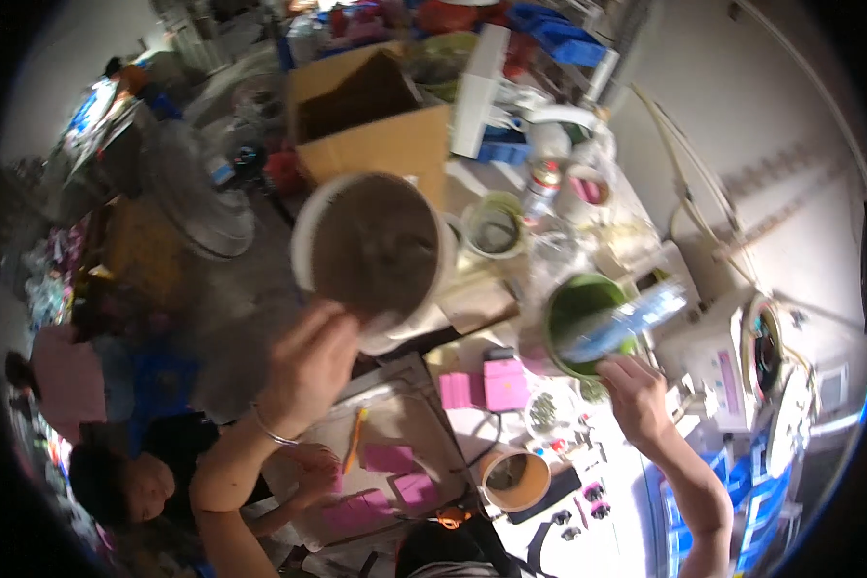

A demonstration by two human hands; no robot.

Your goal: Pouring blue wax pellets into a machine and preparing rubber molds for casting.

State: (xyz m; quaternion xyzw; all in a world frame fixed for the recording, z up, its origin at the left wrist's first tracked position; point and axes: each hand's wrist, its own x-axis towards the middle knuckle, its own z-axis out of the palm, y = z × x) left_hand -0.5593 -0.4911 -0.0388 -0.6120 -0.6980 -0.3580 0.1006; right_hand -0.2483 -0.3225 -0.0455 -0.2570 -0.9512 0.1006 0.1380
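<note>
My left hand (310, 366), with a bracelet at the wrist, is closed on the near rim of a whitish bucket (306, 236). The bucket's mouth faces me, and its dim inside is blurred. To the right, my right hand (636, 397) has its fingers closed at the near rim of a green container (580, 297). A clear, bluish plastic packet (621, 323) lies slanted across that container's mouth and sticks out past its right side. Motion blur softens both hands, and the fingertips inside the rims are hidden.
An open cardboard box (371, 144) stands behind the bucket. A spray can (542, 188) and a pale green tub (494, 227) are near it. Pink blocks (506, 385) and an orange cup (515, 479) sit on the table. At lower left, a co-worker's hand (313, 470) is beside pink pieces.
</note>
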